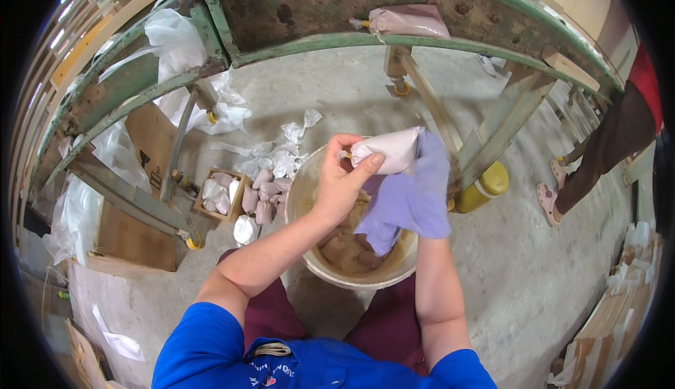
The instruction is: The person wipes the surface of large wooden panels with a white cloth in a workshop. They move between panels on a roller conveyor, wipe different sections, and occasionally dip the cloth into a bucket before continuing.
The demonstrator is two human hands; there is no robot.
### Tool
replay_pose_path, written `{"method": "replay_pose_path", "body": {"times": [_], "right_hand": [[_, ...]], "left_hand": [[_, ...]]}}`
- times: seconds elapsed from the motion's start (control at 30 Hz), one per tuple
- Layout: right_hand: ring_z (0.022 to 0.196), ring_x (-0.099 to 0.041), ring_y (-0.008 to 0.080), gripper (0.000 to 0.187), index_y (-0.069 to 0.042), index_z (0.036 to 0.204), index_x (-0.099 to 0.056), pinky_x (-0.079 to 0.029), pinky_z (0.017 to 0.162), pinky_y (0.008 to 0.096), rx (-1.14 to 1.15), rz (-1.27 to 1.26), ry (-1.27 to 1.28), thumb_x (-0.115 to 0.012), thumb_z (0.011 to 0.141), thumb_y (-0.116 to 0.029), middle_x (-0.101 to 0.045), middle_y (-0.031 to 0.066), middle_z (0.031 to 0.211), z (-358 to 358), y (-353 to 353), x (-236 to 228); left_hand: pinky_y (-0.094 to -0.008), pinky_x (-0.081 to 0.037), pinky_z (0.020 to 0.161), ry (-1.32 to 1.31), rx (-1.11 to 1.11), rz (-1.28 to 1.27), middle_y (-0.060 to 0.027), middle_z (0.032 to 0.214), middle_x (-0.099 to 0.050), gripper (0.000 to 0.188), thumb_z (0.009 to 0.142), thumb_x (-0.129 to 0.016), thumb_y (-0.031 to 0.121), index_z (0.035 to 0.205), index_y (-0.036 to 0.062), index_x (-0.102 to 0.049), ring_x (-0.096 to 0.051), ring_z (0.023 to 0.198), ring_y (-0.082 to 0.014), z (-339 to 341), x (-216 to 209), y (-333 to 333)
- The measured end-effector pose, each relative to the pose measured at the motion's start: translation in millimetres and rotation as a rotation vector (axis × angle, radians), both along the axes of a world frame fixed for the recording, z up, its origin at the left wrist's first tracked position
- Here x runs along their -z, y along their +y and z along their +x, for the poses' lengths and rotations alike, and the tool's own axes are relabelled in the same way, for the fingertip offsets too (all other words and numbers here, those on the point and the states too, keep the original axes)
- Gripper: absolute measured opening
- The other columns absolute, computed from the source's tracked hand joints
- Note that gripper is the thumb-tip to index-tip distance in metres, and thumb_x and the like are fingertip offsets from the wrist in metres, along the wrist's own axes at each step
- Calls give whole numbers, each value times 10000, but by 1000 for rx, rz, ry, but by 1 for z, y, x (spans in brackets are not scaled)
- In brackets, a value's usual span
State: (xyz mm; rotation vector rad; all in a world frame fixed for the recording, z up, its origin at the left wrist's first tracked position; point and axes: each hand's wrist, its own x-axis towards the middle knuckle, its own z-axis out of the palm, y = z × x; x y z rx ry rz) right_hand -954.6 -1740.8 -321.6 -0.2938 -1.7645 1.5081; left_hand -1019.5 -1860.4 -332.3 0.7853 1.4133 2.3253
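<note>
Over bucket (320, 266), pouch (388, 150) lengthwise left-right between hands.

Both hands raised together, left hand (341, 178) pinching, right hand (422, 178) apparently gripping, mostly hidden.

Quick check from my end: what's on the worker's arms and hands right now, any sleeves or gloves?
Short bright blue sleeves end above the elbows, so both forearms are bare. The left hand is ungloved. The right hand is hidden under a lilac-purple cloth or glove; which one is unclear.

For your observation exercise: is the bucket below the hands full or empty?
Partly filled. The bucket holds brownish lumpy material well below its rim, under the left hand and the pouch.
</note>
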Motion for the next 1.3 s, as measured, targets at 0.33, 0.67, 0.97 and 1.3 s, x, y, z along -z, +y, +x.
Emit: {"method": "replay_pose_path", "body": {"times": [0.33, 0.67, 0.97, 1.3], "right_hand": [[704, -565, 148, 144, -55, 838, -528, -489, 682, 299, 218, 197, -13, -527, 886, -192, -560, 37, 823, 13, 16, 10], [834, -579, 286, 430, -64, 1091, -549, -461, 746, 399, 132, 923, -82, -656, 694, -188, -598, 98, 939, 3, 6, 5], [870, -564, 299, 502, -83, 1072, -532, -439, 783, 362, -37, 12, -90, -720, 633, -236, -577, 90, 960, 8, 9, 9], [868, -566, 293, 422, -41, 978, -554, -425, 740, 391, 44, 974, -184, -708, 638, -237, -587, 98, 972, 13, 5, -10]], "left_hand": [[-310, -486, 763, 147, 279, -258, -97, 1092, -509, 544, 754, -754, 137, 1137, 65, -375, -541, 935, -163, 0, -1, -4], [-305, -483, 766, 344, 204, -491, -109, 1059, -559, 580, 765, -664, 116, 1249, 11, -362, -576, 918, -163, -8, -5, -6], [-308, -449, 857, 367, 214, -432, -93, 1089, -558, 626, 727, -730, 151, 1232, -2, -393, -549, 986, -156, 1, 4, -2], [-305, -430, 888, 293, 149, -345, -81, 1118, -532, 652, 756, -731, 164, 1268, 7, -360, -521, 1017, -143, -6, 4, -3]]}}
